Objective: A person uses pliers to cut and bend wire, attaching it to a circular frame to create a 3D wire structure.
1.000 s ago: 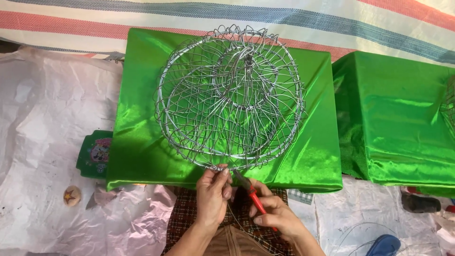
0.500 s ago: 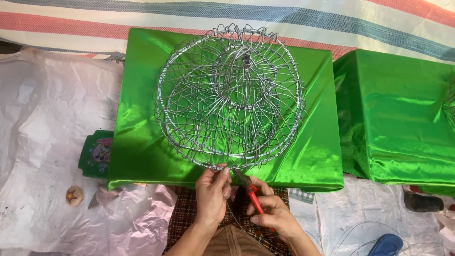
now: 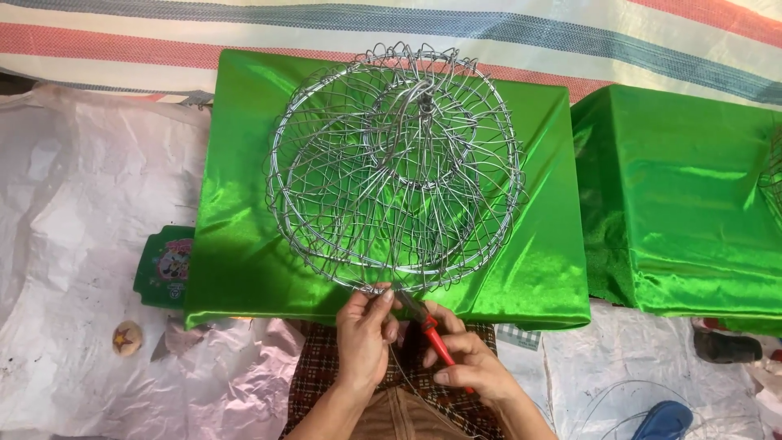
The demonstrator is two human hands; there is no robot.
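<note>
A round wire basket frame (image 3: pixel 395 163) of bent silver wire lies on a table draped in shiny green cloth (image 3: pixel 244 236). My left hand (image 3: pixel 364 338) pinches the frame's near rim between thumb and fingers. Just to its right, my right hand (image 3: pixel 468 363) grips red-handled pliers (image 3: pixel 432 336), whose jaws meet the rim wire beside my left fingertips. A loose wire runs down from the rim between my hands toward my lap.
A second green-draped table (image 3: pixel 684 204) stands to the right with another wire piece at its far edge. White plastic sheeting (image 3: pixel 73 244) covers the ground. A small green box (image 3: pixel 165 265) and a round wooden disc (image 3: pixel 127 337) lie at left. A blue sandal (image 3: pixel 664 420) and loose wire lie at lower right.
My hands stay at the near rim with only small shifts; the pliers have edged slightly along the wire. The frame has not moved.
</note>
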